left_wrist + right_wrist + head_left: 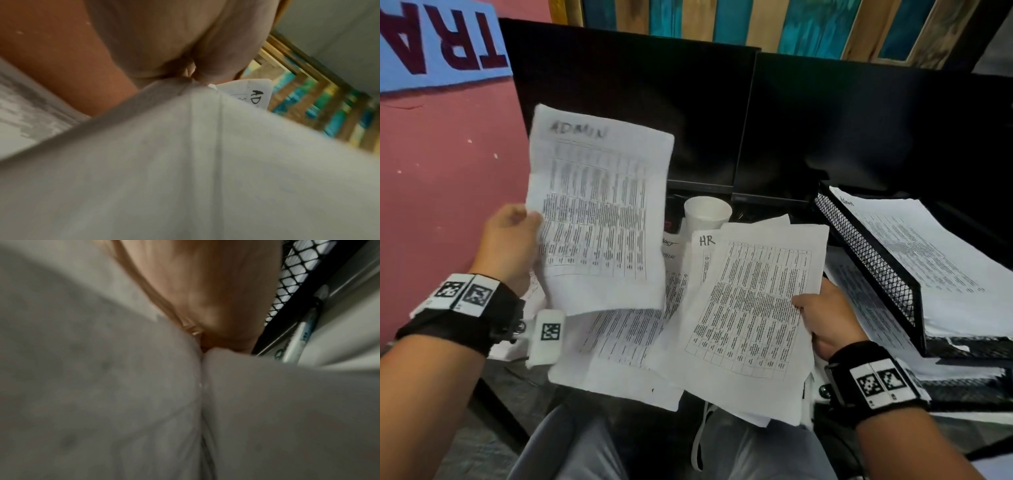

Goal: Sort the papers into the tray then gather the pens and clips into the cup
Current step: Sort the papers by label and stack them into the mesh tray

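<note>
Right hand grips HR paper; only its wrist view shows pen.

wall: pink | sign: blue, maroon letters | monitors: two, dark | planks: teal/wood, possibly a partition

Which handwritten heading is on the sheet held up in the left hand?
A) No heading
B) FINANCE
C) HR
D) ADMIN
D: the sheet that the left hand holds by its edge reads ADMIN across the top; the HR heading is on the stack gripped by the right hand.
</note>
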Available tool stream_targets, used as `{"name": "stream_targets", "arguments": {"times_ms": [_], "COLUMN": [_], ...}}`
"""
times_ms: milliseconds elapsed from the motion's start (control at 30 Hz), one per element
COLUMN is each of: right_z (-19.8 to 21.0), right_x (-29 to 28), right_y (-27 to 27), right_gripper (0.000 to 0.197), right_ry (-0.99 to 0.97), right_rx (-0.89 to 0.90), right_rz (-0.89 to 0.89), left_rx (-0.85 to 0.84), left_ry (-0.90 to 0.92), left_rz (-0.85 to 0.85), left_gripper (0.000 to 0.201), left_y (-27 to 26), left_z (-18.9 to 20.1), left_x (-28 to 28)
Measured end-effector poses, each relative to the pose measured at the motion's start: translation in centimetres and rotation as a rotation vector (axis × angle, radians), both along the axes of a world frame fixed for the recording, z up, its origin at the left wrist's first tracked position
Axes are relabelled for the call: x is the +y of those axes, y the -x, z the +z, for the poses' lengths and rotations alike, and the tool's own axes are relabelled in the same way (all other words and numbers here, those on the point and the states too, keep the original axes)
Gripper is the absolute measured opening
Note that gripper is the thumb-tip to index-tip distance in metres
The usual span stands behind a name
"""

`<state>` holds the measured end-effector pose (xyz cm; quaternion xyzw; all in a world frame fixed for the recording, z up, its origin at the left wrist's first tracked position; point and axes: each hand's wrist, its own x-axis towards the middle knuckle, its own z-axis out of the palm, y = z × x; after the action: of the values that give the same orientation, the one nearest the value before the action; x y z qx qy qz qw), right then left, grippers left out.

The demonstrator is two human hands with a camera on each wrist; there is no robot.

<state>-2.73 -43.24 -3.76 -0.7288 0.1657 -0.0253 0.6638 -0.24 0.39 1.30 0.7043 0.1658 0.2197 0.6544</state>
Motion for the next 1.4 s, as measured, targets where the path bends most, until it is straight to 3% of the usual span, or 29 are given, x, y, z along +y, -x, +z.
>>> {"name": "stream_targets", "arguments": {"times_ms": [133,233,467,533,600,667,733,767,867,933,1133,1400], "right_z": [0.2,0.7,1.5,1.6,1.7,1.7,1.8,1.9,2.6,4.0,7.2,6.0], "right_x": [1.0,2.0,3.9,4.1,4.2,4.4,4.6,4.8,5.7,6.4,8.3,8.8], "right_y": [0.1,0.1,0.5,0.6,0.7,0.9,1.0,0.9,0.8,0.8,1.3,1.6], "right_gripper": [0.054,0.055,0.052,0.048,0.037,0.029,0.037,0.035,0.045,0.048,0.046,0.033], "right_ry": [-0.083,-0.160,-0.263,-0.288,-0.311,-0.373,-0.375,-0.303,-0.033,0.027,0.046,-0.177], "right_rx": [-0.006,-0.018,-0.016,-0.028,-0.031,-0.025,-0.028,-0.059,-0.178,-0.271,-0.492,-0.455], "right_rz": [0.029,0.068,0.090,0.088,0.066,0.039,0.070,0.114,0.169,0.117,0.101,-0.004], "left_rx": [0.110,0.204,0.378,0.398,0.397,0.359,0.311,0.277,0.109,-0.035,-0.370,-0.341], "left_ry": [0.029,-0.027,-0.035,0.012,0.082,0.108,0.092,0.073,-0.066,-0.133,-0.176,-0.158], "left_rz": [-0.105,-0.217,-0.477,-0.530,-0.565,-0.558,-0.537,-0.526,-0.486,-0.433,-0.364,-0.477], "left_gripper": [0.015,0.020,0.010,0.017,0.036,0.061,0.086,0.087,0.048,0.034,0.042,0.046], "left_y": [0.3,0.6,1.2,1.2,1.4,1.6,1.9,2.0,2.5,3.1,4.4,4.9], "left_z": [-1.9,-3.4,-5.7,-5.7,-5.5,-5.3,-4.9,-4.5,-2.7,-0.8,2.3,1.6], "left_x": [-1.3,-4.5,-11.0,-12.0,-12.5,-12.5,-12.2,-12.1,-11.7,-11.7,-11.0,-10.3]}}
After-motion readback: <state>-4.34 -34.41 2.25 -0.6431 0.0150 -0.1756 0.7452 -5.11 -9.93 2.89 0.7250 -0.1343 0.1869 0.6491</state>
